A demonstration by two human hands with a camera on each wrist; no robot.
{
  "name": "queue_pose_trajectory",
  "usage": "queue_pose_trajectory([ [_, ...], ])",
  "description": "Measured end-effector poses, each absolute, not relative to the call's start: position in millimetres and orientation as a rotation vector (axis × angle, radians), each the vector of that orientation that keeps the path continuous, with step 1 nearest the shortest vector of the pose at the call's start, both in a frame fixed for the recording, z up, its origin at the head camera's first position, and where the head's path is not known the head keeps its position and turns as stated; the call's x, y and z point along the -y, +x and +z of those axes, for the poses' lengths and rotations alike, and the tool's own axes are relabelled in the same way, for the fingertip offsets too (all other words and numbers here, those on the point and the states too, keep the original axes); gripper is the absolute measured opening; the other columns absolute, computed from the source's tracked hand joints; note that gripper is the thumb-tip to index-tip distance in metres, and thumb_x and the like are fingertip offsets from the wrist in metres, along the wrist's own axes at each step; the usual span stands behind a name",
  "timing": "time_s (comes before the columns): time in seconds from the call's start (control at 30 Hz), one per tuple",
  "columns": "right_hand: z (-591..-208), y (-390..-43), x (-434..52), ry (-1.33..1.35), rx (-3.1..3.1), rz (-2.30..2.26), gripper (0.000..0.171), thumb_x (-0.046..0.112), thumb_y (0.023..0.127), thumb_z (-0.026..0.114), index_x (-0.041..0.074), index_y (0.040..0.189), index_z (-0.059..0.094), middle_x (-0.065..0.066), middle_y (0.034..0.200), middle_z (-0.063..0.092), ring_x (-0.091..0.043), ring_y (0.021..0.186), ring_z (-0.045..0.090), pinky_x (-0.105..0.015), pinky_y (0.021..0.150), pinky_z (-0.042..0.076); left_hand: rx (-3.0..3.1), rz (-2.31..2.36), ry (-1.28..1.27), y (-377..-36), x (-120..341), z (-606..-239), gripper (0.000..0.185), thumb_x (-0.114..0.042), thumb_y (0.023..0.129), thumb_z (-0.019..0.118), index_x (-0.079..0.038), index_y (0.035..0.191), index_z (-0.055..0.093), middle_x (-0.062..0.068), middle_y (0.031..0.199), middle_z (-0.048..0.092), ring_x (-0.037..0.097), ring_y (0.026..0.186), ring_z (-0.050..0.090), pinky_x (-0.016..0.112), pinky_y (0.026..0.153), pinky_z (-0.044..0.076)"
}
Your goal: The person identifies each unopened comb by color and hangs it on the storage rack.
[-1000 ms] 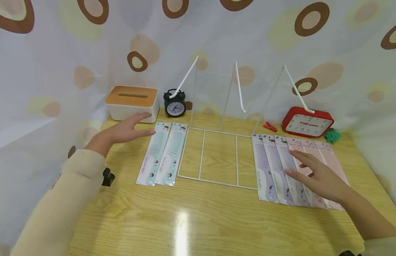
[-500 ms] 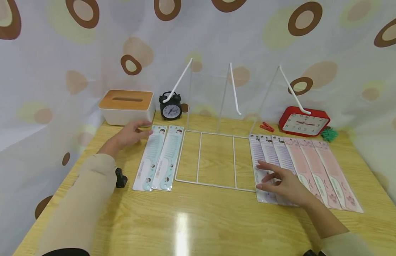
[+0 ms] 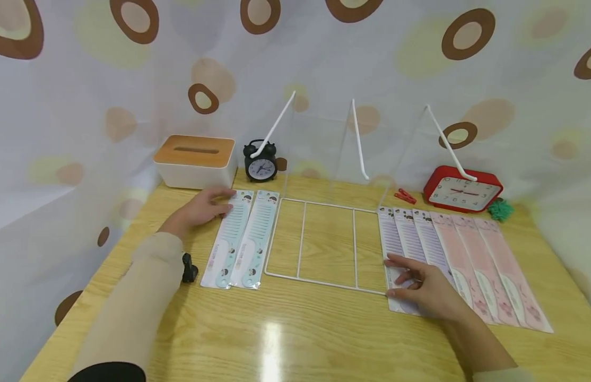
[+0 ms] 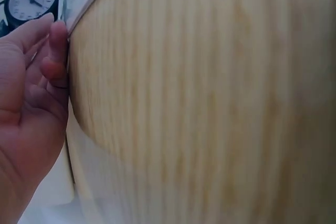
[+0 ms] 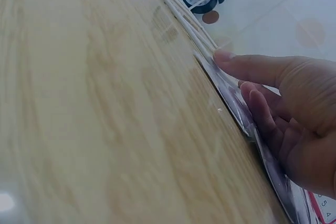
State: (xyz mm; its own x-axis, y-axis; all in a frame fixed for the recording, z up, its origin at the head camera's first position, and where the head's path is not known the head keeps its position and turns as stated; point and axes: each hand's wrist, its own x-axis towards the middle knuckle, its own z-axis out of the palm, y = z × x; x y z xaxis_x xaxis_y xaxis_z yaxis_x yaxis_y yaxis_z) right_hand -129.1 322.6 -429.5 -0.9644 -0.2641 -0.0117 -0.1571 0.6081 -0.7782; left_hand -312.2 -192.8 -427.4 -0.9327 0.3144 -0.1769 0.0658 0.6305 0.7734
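The purple packaged combs (image 3: 410, 249) lie flat at the right of the white wire rack (image 3: 324, 241), beside pink ones (image 3: 486, 265). Right hand (image 3: 426, 289) rests on them, fingers loosely extended, gripping nothing. Left hand (image 3: 200, 209), relaxed, touches the blue packaged combs (image 3: 243, 239) near the tissue box (image 3: 195, 162)

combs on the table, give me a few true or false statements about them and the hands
1. Two blue combs lie left of the white wire rack. True.
2. The right hand rests on the pink combs. False: it rests on the purple combs; the pink combs lie further right.
3. The left hand touches the top of the outer blue comb. True.
4. The black alarm clock stands on the tissue box. False: it stands on the table beside the tissue box.
5. The left hand lifts a comb off the table. False: both blue combs lie flat.
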Motion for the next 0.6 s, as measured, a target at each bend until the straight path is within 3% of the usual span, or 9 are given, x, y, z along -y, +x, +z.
queue_pose_trajectory([
  [0.07, -431.6, -125.8, -324.2, -0.326, -2.728, -1.278, 0.072, 0.022, 0.080, 0.085, 0.010, 0.144, 0.054, -0.013, 0.132, 0.066, -0.007, 0.085, 0.062, -0.022, 0.066, 0.054, -2.555, 1.182, 0.380, -317.6, 190.1, -428.4, 0.053, -0.023, 0.100, 0.063, -0.015, 0.149, 0.047, 0.011, 0.160, 0.034, 0.031, 0.135, 0.042, 0.050, 0.117, 0.031],
  [0.17, -435.4, -122.7, -324.8, -0.305, -2.745, -1.283, 0.070, 0.023, 0.080, 0.085, 0.010, 0.142, 0.056, -0.013, 0.132, 0.066, -0.007, 0.085, 0.061, -0.022, 0.065, 0.053, -2.575, 1.113, 0.445, -325.1, 187.3, -427.6, 0.057, -0.025, 0.097, 0.067, -0.016, 0.150, 0.046, 0.011, 0.159, 0.035, 0.032, 0.145, 0.029, 0.055, 0.122, 0.020],
  [0.5, -439.3, -125.0, -318.7, -0.315, -2.784, -1.272, 0.068, 0.022, 0.079, 0.086, 0.010, 0.140, 0.059, -0.011, 0.128, 0.068, -0.006, 0.082, 0.059, -0.021, 0.064, 0.052, -2.568, 0.868, 0.560, -326.1, 184.5, -416.4, 0.068, -0.027, 0.097, 0.067, -0.014, 0.156, 0.036, 0.020, 0.161, 0.026, 0.038, 0.146, 0.026, 0.058, 0.121, 0.017],
  [0.6, -436.4, -127.2, -317.8, -0.318, -2.785, -1.284, 0.067, 0.020, 0.079, 0.086, 0.010, 0.140, 0.059, -0.011, 0.127, 0.069, -0.007, 0.081, 0.058, -0.021, 0.062, 0.051, -2.579, 0.833, 0.569, -322.0, 184.3, -412.2, 0.068, -0.026, 0.094, 0.071, -0.014, 0.154, 0.040, 0.019, 0.154, 0.033, 0.035, 0.133, 0.037, 0.053, 0.114, 0.030],
])
